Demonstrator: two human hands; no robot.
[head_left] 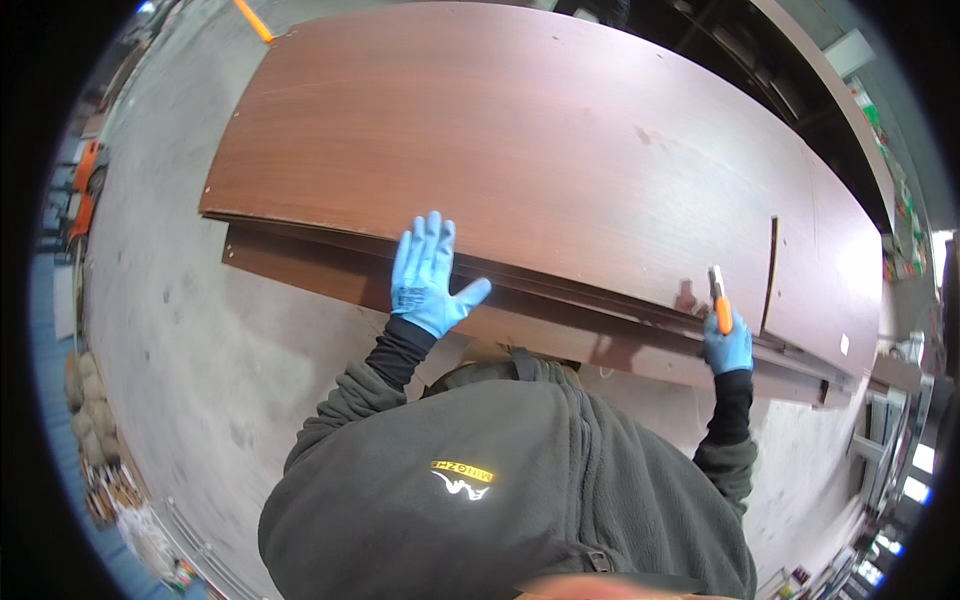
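A large reddish-brown wood panel [480, 130] lies across in front of me, on top of other brown boards [320, 275] whose edges show beneath it. My left hand [428, 280], in a blue glove, rests at the panel's near edge, fingers stretched out and thumb spread, holding nothing. To the right, my right hand [730, 345], gloved in blue too, is closed around an orange-handled tool [722, 305] with a grey metal end that points away from me over the panel. Its exact kind is unclear. Close by, a dark slot [770, 275] runs inward through the panel from its near edge.
Behind the panel stands a dark open frame [740, 60]. An orange bar [253, 20] reaches the panel's far left corner. Orange machinery [83, 195] and stacked sacks [92, 405] stand at far left. Grey concrete floor [170, 290] surrounds the boards.
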